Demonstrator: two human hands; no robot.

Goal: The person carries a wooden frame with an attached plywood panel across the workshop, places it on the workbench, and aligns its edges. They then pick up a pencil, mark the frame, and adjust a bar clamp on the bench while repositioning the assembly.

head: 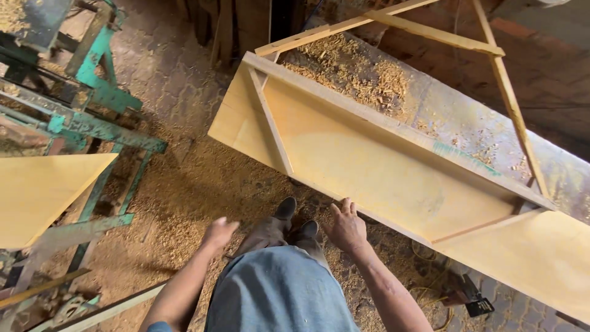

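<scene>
a long pale plywood panel (381, 166) with thin framing strips lies slantwise over a worktop (491, 129) heaped with shavings; its far right end runs out of view. the green machine frame (104, 123) at left is cut off too, with another plywood sheet (43, 184) on it. sawdust covers the floor (184, 197). the right hand (347, 227) reaches forward, fingers (344, 208) spread and just at the panel's near edge, gripping nothing. the left hand (218, 233) hangs free, blurred, loosely open and empty.
</scene>
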